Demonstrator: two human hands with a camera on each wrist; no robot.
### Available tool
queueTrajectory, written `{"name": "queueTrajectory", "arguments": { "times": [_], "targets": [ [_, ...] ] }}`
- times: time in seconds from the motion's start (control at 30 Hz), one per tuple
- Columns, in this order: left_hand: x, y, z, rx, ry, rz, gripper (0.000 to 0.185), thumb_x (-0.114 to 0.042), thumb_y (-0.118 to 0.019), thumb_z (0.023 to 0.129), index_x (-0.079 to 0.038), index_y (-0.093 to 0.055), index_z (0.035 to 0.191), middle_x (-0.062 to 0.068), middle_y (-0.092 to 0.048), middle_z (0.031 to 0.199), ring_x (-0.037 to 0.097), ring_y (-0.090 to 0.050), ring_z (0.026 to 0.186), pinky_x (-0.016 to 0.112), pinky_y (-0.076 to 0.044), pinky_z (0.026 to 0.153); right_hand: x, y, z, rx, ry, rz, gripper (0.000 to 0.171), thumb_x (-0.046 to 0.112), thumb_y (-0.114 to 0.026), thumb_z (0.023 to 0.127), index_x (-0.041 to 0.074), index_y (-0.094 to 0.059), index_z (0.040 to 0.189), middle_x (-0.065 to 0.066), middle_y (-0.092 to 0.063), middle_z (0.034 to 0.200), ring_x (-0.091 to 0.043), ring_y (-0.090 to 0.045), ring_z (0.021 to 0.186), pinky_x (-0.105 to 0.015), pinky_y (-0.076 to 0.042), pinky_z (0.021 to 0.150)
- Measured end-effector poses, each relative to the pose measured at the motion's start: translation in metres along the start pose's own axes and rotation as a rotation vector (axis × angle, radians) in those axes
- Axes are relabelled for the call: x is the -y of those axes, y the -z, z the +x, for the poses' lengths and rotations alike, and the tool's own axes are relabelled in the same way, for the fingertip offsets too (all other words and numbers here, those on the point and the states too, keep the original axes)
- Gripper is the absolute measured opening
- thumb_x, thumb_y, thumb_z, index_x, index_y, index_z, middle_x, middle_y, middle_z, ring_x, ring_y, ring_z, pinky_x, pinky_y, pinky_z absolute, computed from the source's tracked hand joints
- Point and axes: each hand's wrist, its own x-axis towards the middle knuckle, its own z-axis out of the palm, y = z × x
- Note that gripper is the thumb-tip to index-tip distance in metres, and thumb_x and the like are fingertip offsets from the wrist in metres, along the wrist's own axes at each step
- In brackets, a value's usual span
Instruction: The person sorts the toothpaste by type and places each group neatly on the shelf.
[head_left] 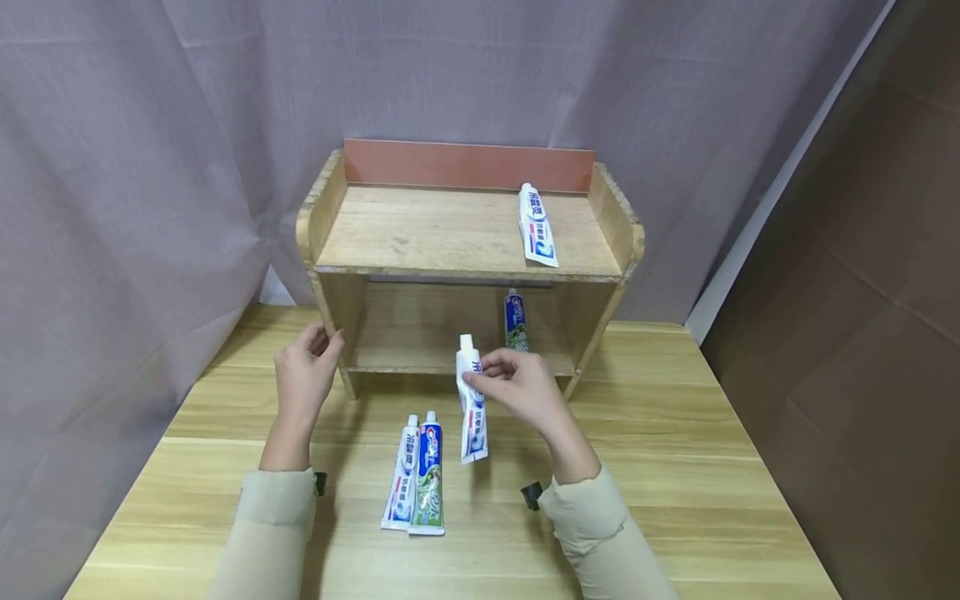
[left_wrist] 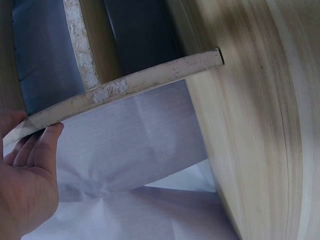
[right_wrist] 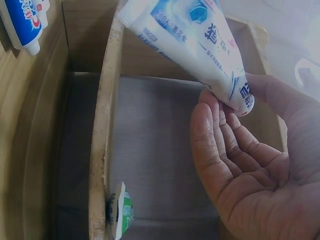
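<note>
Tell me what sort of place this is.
Likely a staged indoor work area, not a home bathroom: a wooden table against a draped grey curtain, with a small wooden shelf unit and several toothpaste tubes laid out.

Both arms wear long, loose sleeves of pale beige cloth, the left sleeve (head_left: pixel 266 533) and the right sleeve (head_left: pixel 600 533) ending in gathered cuffs at the wrists. A small black clip (head_left: pixel 531 495) sits at the right cuff, and another black clip (head_left: pixel 321 482) at the left. The hands are bare, without rings or gloves.

Bright, even light; soft shadows; wrist views blurred close-up.
</note>
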Motion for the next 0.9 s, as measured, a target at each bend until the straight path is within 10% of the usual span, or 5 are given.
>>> {"name": "queueTrajectory", "arguments": {
  "times": [0.9],
  "targets": [
    [-0.001,0.000,0.000,-0.004,0.003,0.008,0.022,-0.018,-0.070,0.095,-0.001,-0.074,0.109,0.020,-0.073,0.105,0.035,-0.073,0.099,0.039,-0.062,0.084,0.027,0.016,0.010,-0.018,0.078,-0.054,0.031,0.036,-0.083,0.084,0.010,-0.074,0.098,-0.002,-0.072,0.090,-0.018,-0.068,0.081,-0.034,-0.061,0.068]
  ]
}}
